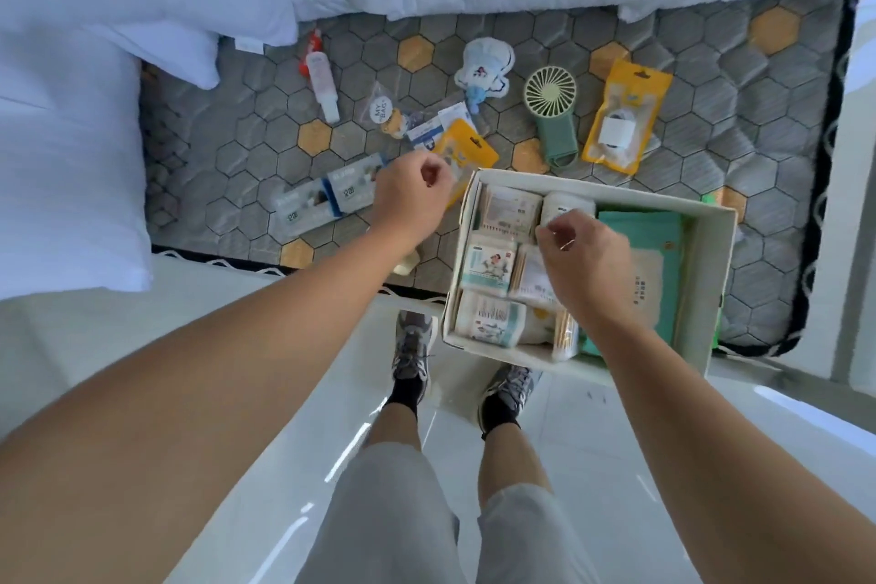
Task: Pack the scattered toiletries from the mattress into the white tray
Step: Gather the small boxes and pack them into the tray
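— What lies nearest?
— The person's legs in grey shorts and two grey shoes (pixel 411 349) on a glossy pale floor (pixel 616 465), with both bare forearms reaching forward above them.

— And the white tray?
— The white tray (pixel 721 261) sits at the near edge of the mattress (pixel 246 147), its near wall hanging over that edge. Its left half is packed. A wrapped tissue pack (pixel 490 322) lies nearest, with a sleeve of cotton swabs (pixel 565 333) beside it. Behind them is a smaller printed pack (pixel 488 263), then a barcoded pack (pixel 511 210) and a white round jar (pixel 569 204) against the far wall. The right half holds a green pouch (pixel 640 230) with a cream flat pack (pixel 647 287) lying on it.

— The hands?
— The right grip (pixel 584 261) hovers inside the tray just by the jar, fingers curled; I cannot tell whether it pinches anything. The left grip (pixel 411 194) is clenched above the mattress, left of the tray, with nothing visible in it.

— What is not packed yet?
— Two flat blue-and-clear packs (pixel 327 200) lie left of that grip. A small yellow packet (pixel 467 153) is just beyond the tray's far left corner, with blue-white sachets (pixel 429 128) next to it. Farther off are:
  - a clear pouch marked MY BAG (pixel 385 113)
  - a white bottle with a red cap (pixel 323 86)
  - a green hand fan (pixel 552 107)
  - a large yellow packet (pixel 625 121) holding a white plug and cable
  - a white-and-blue soft item (pixel 483 62)

White pillows (pixel 142 5) lie farthest.
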A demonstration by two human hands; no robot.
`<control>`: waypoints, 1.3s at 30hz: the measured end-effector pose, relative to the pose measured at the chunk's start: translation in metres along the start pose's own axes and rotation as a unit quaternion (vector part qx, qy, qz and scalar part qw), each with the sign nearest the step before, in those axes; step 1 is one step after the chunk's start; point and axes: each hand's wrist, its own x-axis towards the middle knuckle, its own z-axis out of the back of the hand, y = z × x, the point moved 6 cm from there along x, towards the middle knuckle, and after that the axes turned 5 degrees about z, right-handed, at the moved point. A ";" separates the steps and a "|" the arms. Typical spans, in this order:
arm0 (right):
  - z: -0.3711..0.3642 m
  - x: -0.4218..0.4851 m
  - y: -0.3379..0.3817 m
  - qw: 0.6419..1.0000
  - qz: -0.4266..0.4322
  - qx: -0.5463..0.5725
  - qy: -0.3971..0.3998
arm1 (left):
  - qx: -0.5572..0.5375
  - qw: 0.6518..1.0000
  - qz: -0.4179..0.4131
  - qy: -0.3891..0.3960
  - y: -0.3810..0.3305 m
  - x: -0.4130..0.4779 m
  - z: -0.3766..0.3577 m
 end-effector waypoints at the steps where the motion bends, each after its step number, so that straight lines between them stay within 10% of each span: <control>1: 0.001 0.003 0.005 1.000 0.015 0.010 -0.017 | 0.032 0.999 0.028 0.001 0.011 0.014 0.000; 8: 0.019 0.026 0.018 0.987 0.090 0.052 -0.120 | 0.180 0.967 0.065 0.169 0.034 0.067 -0.051; 16: 0.051 0.099 -0.016 0.990 -0.036 -0.012 -0.133 | 0.199 0.959 0.169 0.111 0.033 0.089 -0.082; 22: 0.024 0.165 -0.082 0.943 -0.317 0.099 0.011 | 0.004 0.982 0.124 0.145 0.044 0.103 -0.080; 27: 0.003 0.177 -0.088 0.894 -0.395 0.211 -0.006 | -0.261 0.935 0.156 0.183 0.028 0.111 -0.043; 39: 0.056 0.157 -0.038 0.889 -0.242 0.389 -0.018 | -0.311 0.873 0.138 0.348 -0.057 0.009 -0.036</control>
